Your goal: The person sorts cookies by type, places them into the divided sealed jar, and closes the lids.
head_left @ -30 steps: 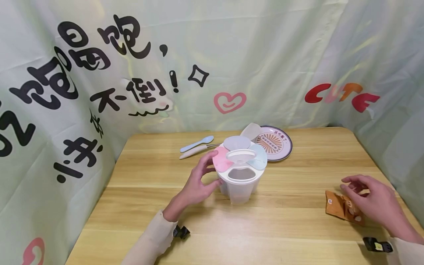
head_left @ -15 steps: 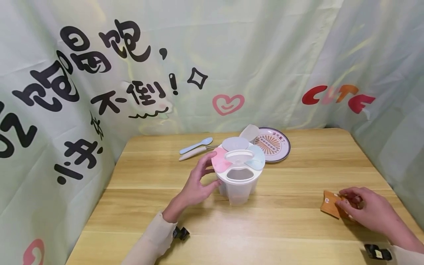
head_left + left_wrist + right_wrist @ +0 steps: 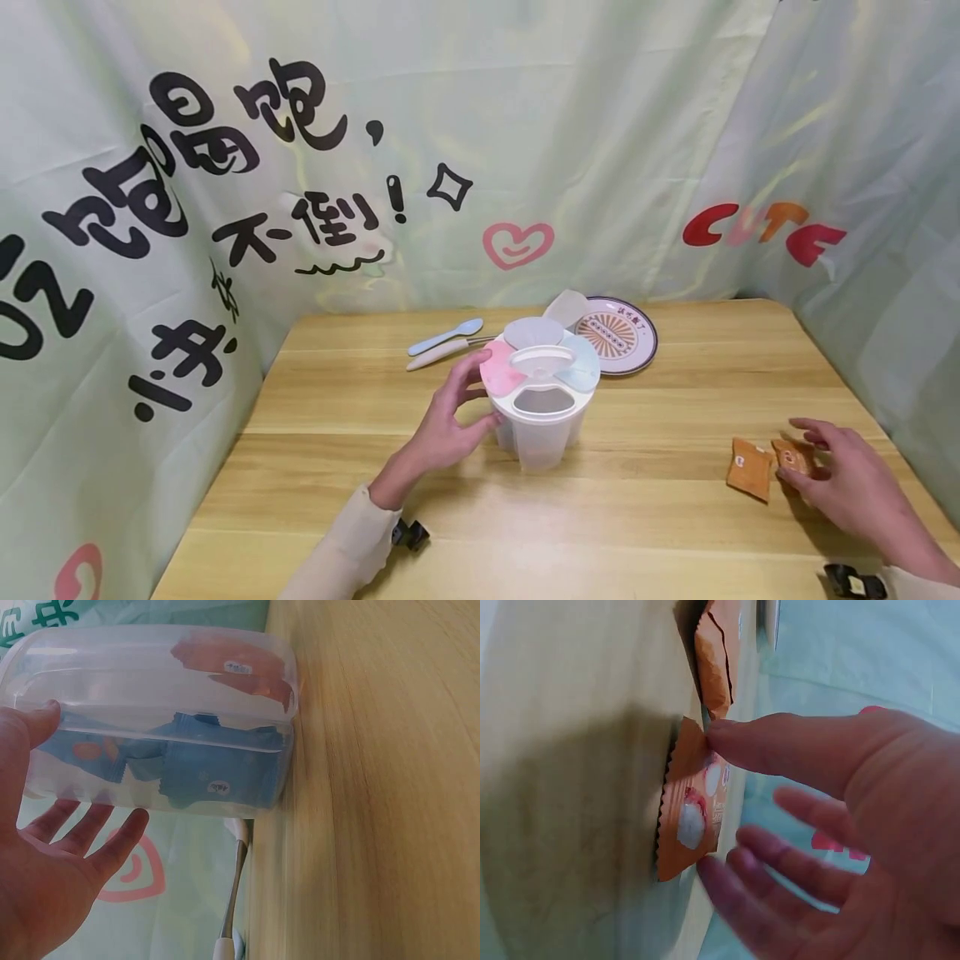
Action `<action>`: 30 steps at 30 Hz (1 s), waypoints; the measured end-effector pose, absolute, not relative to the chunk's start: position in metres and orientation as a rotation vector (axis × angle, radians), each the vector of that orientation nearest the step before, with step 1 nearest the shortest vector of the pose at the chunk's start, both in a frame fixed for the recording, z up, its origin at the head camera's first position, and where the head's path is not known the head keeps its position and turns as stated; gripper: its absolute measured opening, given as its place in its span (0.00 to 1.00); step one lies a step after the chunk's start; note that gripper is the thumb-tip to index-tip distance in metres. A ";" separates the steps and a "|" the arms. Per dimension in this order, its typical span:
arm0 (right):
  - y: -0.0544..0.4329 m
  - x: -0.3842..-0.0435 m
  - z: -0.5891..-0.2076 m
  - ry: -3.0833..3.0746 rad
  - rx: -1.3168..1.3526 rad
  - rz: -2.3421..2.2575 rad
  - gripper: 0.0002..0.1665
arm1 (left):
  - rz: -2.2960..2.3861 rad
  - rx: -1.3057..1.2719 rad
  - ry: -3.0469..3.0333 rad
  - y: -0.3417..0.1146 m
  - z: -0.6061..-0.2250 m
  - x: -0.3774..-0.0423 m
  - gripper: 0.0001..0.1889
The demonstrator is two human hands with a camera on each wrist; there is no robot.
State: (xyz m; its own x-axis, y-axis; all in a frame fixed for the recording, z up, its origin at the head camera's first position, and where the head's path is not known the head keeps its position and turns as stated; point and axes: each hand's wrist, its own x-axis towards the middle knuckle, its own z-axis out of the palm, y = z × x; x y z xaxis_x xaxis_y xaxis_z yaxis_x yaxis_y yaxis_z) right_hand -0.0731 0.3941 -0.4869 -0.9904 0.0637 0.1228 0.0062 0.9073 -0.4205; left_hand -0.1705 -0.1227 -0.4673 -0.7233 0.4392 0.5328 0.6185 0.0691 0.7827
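Observation:
My left hand [image 3: 452, 417] grips the side of a clear plastic compartment box [image 3: 542, 442], thumb in front and fingers behind. Its round top has pink, lilac and pale blue flaps, and the front opening is uncovered. Through the wall, the left wrist view shows blue packets [image 3: 225, 769] in one compartment and orange wrapping [image 3: 232, 664] in another. My right hand [image 3: 855, 479], at the table's right, pinches a small orange snack packet [image 3: 694, 810] by its edges between thumb and fingertips. Another orange packet [image 3: 748, 471] lies just left of it on the table.
Behind the box lie a blue spoon [image 3: 446, 337], a spatula with a pale handle [image 3: 438, 354] and a white blade, and a round patterned plate [image 3: 637, 354]. Printed cloth [image 3: 600, 150] hangs around the back and sides of the wooden table [image 3: 645, 533].
The two orange packets, overlapping before, now lie apart, with the one at my right hand further right. My right hand reached over them and shifted slightly right. The left hand stays on the box.

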 end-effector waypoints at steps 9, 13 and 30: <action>0.407 -0.083 -0.479 -3.140 -0.156 0.632 0.44 | -1.731 -1.089 -2.179 -0.123 -0.469 -0.171 0.44; 0.408 -0.084 -0.477 -3.173 -0.264 0.677 0.42 | -1.724 -1.095 -2.175 -0.123 -0.469 -0.172 0.44; 0.391 -0.089 -0.454 -2.886 -0.255 0.932 0.31 | -1.746 -1.065 -2.202 -0.124 -0.469 -0.171 0.45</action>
